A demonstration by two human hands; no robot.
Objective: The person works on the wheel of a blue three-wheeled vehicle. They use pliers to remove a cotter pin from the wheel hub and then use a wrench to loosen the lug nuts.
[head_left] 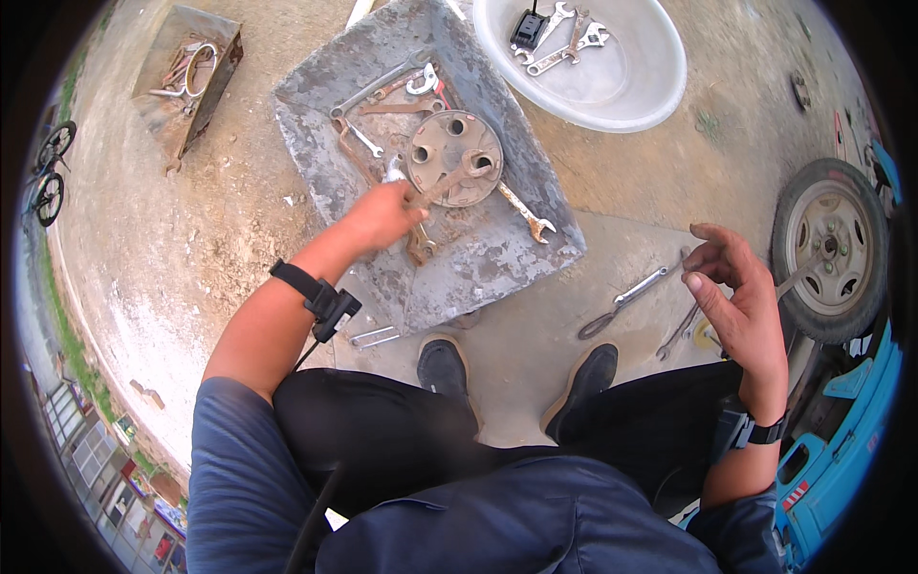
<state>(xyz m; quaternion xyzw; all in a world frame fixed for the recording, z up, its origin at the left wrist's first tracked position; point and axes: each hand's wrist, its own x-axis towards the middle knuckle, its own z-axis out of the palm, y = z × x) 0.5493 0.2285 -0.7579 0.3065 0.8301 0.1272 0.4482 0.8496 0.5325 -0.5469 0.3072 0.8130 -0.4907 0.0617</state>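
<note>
My left hand (384,215) grips the handle of a rusty wrench (448,185) over a battered grey metal tray (495,269). The wrench's far end lies over a round rusty metal plate (434,135) with several holes. Around the plate in the tray are a long combination wrench (376,85), a red-handled adjustable wrench (425,80), a small open-end wrench (364,138) and a worn open-end wrench (526,212). My right hand (739,294) hovers at the right, fingers apart and curled, with nothing visible in it.
A white plastic tub (645,93) holding wrenches stands beyond the tray. At far left is a rusty metal box (215,107). On the right, a wheel (835,247) stands by a blue vehicle (832,459). A ratchet-like tool (624,301) lies on the concrete.
</note>
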